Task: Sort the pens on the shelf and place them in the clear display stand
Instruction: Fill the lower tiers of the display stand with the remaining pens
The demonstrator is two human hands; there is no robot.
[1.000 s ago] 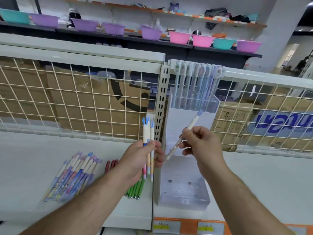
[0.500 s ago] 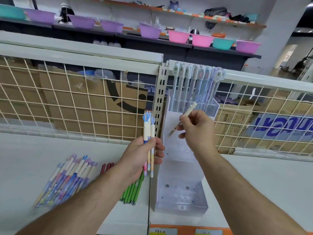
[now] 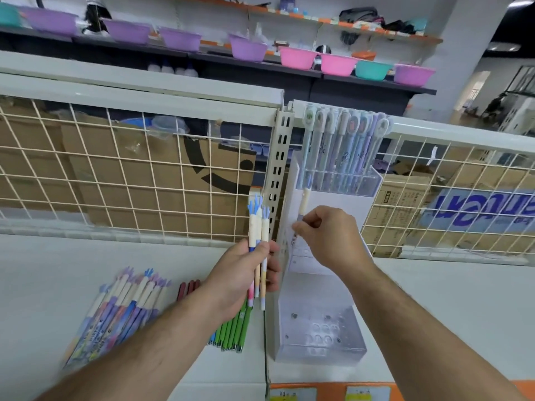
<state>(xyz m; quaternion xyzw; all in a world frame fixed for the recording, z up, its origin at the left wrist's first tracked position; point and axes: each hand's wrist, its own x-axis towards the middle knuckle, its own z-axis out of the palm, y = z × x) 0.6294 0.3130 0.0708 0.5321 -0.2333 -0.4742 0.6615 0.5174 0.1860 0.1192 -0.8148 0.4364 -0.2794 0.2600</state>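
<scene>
Right grip [image 3: 327,235] rose to the stand [image 3: 318,353], pinching one pen [image 3: 304,199]; left grip [image 3: 246,273] clutches more pens [image 3: 257,224]; piles [image 3: 121,308] wait on the shelf [image 3: 43,270].

There are green pens [image 3: 231,331], cream blue-topped pens [image 3: 257,227] and seemingly dark-red pens [image 3: 188,287].

We see our left grip [image 3: 243,273] and right grip [image 3: 327,235] bare, with both arms uncovered all the way to the lower edge of the view. Sparse hair shows along the left forearm [image 3: 139,351] and the right forearm [image 3: 419,328].
</scene>
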